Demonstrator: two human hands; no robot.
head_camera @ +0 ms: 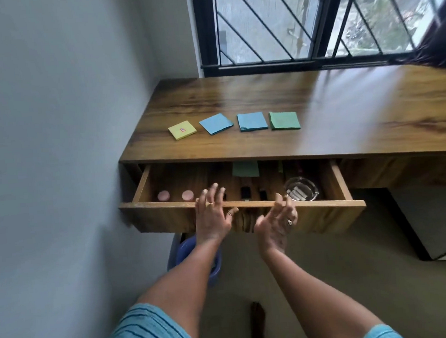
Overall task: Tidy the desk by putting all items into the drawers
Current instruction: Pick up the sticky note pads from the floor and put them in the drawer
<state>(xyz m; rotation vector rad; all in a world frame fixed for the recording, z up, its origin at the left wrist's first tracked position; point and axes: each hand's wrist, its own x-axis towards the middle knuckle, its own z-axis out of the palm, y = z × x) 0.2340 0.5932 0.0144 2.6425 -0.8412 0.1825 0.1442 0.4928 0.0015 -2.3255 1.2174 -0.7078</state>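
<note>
Drawer point(247, 220) contents dim, partly hidden under desk point(319, 113) front edge. Left hand point(212, 215) and right hand point(277, 224) at drawer's front rim, fingers spread, gripping nothing.

Grey wall point(53, 128), barred window point(311, 17), beige floor point(332, 280)

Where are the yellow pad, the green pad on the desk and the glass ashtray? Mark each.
yellow pad point(182, 130), head view, centre of its top sheet.
green pad point(284, 120), head view, middle of its top face.
glass ashtray point(301, 190), head view, its middle, inside the open drawer.
</note>
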